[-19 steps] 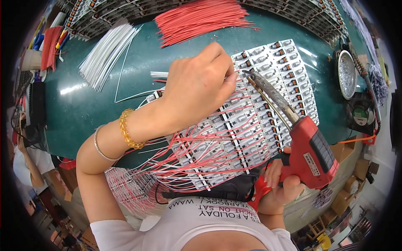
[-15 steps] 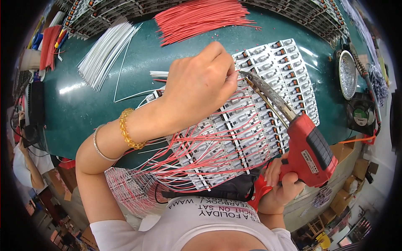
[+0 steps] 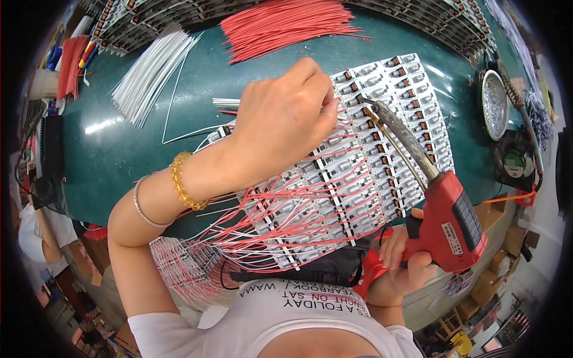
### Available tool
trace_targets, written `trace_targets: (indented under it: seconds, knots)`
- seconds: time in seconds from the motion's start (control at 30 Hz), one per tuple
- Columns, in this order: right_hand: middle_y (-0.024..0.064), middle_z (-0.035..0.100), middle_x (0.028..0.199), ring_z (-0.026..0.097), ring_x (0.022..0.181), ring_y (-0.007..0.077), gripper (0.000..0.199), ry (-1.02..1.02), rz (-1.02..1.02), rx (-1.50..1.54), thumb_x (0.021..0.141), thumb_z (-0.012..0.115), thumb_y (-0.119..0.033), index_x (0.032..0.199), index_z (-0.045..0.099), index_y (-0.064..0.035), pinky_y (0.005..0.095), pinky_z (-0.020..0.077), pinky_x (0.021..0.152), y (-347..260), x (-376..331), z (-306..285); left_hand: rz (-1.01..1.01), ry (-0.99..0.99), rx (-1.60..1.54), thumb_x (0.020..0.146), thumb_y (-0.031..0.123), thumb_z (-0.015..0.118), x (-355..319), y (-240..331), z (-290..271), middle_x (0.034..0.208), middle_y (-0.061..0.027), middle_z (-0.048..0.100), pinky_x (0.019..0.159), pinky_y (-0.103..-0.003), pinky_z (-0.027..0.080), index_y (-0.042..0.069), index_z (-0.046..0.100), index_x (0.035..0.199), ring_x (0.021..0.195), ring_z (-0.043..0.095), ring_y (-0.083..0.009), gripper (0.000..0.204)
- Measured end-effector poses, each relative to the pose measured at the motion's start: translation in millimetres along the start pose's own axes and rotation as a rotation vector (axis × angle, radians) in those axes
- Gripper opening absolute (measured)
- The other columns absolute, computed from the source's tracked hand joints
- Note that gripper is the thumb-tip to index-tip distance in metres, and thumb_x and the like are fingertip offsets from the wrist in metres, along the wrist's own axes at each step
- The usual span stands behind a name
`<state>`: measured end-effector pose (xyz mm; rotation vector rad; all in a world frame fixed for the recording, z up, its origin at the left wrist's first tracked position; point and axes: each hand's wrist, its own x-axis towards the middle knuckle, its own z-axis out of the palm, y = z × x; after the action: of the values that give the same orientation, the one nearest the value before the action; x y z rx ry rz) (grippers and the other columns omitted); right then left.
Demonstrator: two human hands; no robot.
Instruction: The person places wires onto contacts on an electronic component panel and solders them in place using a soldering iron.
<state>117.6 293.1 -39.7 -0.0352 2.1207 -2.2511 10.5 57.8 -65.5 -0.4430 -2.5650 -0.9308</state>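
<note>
My left hand (image 3: 286,113) is closed in a pinch above the upper left part of a panel of small circuit boards (image 3: 412,89). A small bunch of white and red wires (image 3: 225,102) sticks out behind this hand; its fingers hide the held part. My right hand (image 3: 403,259) grips the handle of a red soldering gun (image 3: 447,224). The gun's dark, worn tip (image 3: 364,101) points up and left over the boards, a short way right of my left fingertips. Red and white wires (image 3: 262,221) run from the board rows toward the lower left.
On the green table (image 3: 137,164) lie a pile of white wires (image 3: 152,74) and a pile of red wires (image 3: 286,27). Stacked board panels (image 3: 179,12) line the back. At right are a round metal dish (image 3: 495,104) and a small black fan (image 3: 513,164).
The soldering gun's tip has moved right and slightly away from my left fingertips, and its body has shifted a little right and down. My left hand has barely moved.
</note>
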Motion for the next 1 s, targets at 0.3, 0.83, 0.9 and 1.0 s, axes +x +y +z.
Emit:
trace_targets:
  seconds: [0.3, 0.83, 0.9, 1.0]
  knots:
    - [-0.0008, 0.042, 0.044, 0.04, 0.033, 0.0085, 0.082, 0.059, -0.009, -0.001, 0.084, 0.056, -0.055, 0.124, 0.035, 0.0141, 0.0204, 0.0339, 0.035, -0.9, -8.1, -3.0, -0.056, -0.161, -0.015, 0.077, 0.01, 0.068, -2.3, 7.3, -13.0, 0.086, -0.0067, 0.056, 0.054, -0.033, 0.045, 0.004, 0.061, 0.078, 0.063, 0.058, -0.0228, 0.009]
    - [0.0005, 0.041, 0.045, 0.038, 0.034, 0.0091, 0.07, 0.018, 0.05, -0.021, 0.084, 0.059, -0.051, 0.113, 0.04, 0.01, 0.0215, 0.0337, 0.036, 7.0, -13.5, -3.2, -0.051, -0.061, -0.031, 0.076, 0.011, 0.062, -3.5, 12.4, -0.4, 0.081, -0.0094, 0.058, 0.053, -0.041, 0.047, 0.002, 0.06, 0.073, 0.059, 0.058, -0.0297, 0.01]
    - [0.0002, 0.042, 0.045, 0.039, 0.034, 0.0089, 0.07, 0.032, 0.004, 0.013, 0.084, 0.06, -0.049, 0.116, 0.04, 0.0111, 0.0212, 0.034, 0.036, 7.3, -12.9, -2.7, -0.044, -0.045, -0.021, 0.076, 0.011, 0.062, -3.8, 12.5, 0.1, 0.081, -0.0095, 0.057, 0.053, -0.041, 0.047, 0.002, 0.06, 0.072, 0.059, 0.058, -0.0298, 0.01]
    - [-0.0002, 0.043, 0.045, 0.039, 0.034, 0.0087, 0.073, -0.007, -0.005, 0.004, 0.085, 0.059, -0.049, 0.119, 0.039, 0.0125, 0.0208, 0.0341, 0.035, 3.0, -10.0, -4.5, -0.036, -0.049, -0.023, 0.076, 0.011, 0.062, -3.8, 11.1, -0.5, 0.081, -0.0095, 0.057, 0.052, -0.041, 0.047, 0.002, 0.06, 0.072, 0.059, 0.059, -0.03, 0.01]
